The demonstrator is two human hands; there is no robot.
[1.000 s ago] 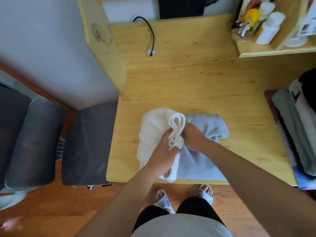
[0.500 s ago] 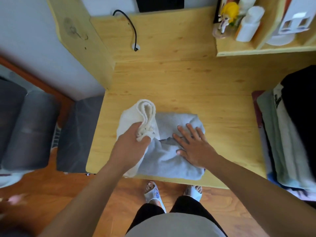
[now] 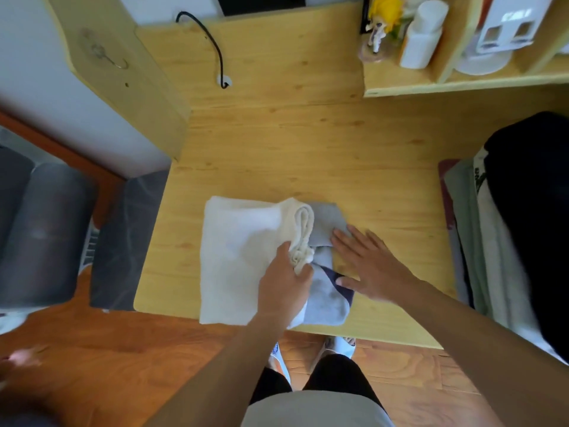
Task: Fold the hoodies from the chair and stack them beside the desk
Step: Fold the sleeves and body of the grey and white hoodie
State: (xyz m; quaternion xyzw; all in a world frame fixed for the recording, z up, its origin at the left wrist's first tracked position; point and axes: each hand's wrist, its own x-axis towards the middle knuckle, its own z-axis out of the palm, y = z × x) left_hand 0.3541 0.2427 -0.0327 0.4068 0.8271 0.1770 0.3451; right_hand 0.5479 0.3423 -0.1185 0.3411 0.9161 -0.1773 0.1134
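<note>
While the hoodie (image 3: 246, 254) lies on the wooden counter (image 3: 308, 155) near its front edge, its cream fleece lining faces up on the left and the grey outer cloth shows on the right. Of the two hands, the left hand (image 3: 284, 283) pinches a rolled fold of cream fabric at the hoodie's middle, fingers curled round it. The right hand (image 3: 369, 263) lies flat with fingers spread just right of that fold, fingertips on the grey cloth and palm over the counter. No print or label can be read on the hoodie. Well to the right of the hoodie, a pile of clothes (image 3: 508, 235) rests at the counter's edge; a dark printed mark shows on a pale garment there, too blurred to read. Behind the hoodie, a black cable (image 3: 212, 44) runs across the back of the counter. Far right of the cable, a shelf (image 3: 431, 84) holds a white bottle (image 3: 421, 38) and a small yellow-haired figurine (image 3: 381, 23). Left of the hoodie stands a grey chair (image 3: 123, 241).
</note>
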